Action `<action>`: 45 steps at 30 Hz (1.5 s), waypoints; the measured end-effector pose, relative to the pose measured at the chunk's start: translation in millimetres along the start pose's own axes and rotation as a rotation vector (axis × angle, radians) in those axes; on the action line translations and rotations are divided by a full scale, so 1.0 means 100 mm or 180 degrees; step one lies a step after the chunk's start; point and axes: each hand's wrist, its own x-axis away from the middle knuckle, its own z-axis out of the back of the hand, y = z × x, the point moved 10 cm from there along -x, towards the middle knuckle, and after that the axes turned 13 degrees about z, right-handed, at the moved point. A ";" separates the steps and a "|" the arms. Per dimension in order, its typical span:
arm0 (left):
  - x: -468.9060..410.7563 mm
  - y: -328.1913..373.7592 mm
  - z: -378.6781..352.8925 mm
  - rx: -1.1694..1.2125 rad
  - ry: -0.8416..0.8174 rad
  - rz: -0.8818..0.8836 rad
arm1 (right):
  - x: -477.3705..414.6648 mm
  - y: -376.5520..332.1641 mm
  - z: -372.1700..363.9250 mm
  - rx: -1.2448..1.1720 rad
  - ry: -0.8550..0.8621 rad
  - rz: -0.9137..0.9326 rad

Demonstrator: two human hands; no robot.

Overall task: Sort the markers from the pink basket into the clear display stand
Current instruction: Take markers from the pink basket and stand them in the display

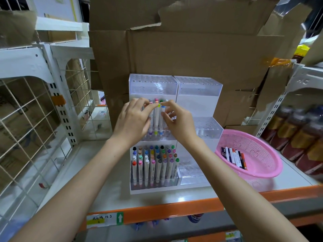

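Together, both hands work at the middle tier of the clear display stand (152, 84).
The left hand (132, 121) pinches the top of a yellow-capped marker (157, 117); the right hand (178, 123) pinches a blue-capped marker (163, 107) beside it. More markers (234, 157) lie in the pink basket (262, 151) on the shelf (113, 198), right of the stand.

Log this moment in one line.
stage: filling display stand | left hand: fingertips on marker caps | right hand: pinching blue-capped marker | pink basket: markers remain
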 end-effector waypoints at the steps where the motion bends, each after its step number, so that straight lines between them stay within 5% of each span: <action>1: -0.01 0.01 0.01 0.0004 0.0002 0.0028 | 0.00 -0.02 0.00 0.0039 -0.0078 0.0036; 19: -0.22 0.34 -0.01 -0.0603 0.0464 0.1045 | 0.48 0.66 1.12 0.0545 -0.0200 -0.0434; 24: -0.22 1.10 -0.24 -0.0495 0.0454 0.0643 | 0.57 0.83 1.30 0.0559 -0.0263 -0.0457; 36: -0.07 2.93 -1.44 0.0070 -0.0380 -0.0178 | 1.41 1.64 2.00 0.0726 -0.0432 -0.0922; 45: 0.23 2.98 -2.67 -0.0334 -0.1908 0.0407 | 2.04 2.42 1.96 0.0964 -0.1414 -0.1679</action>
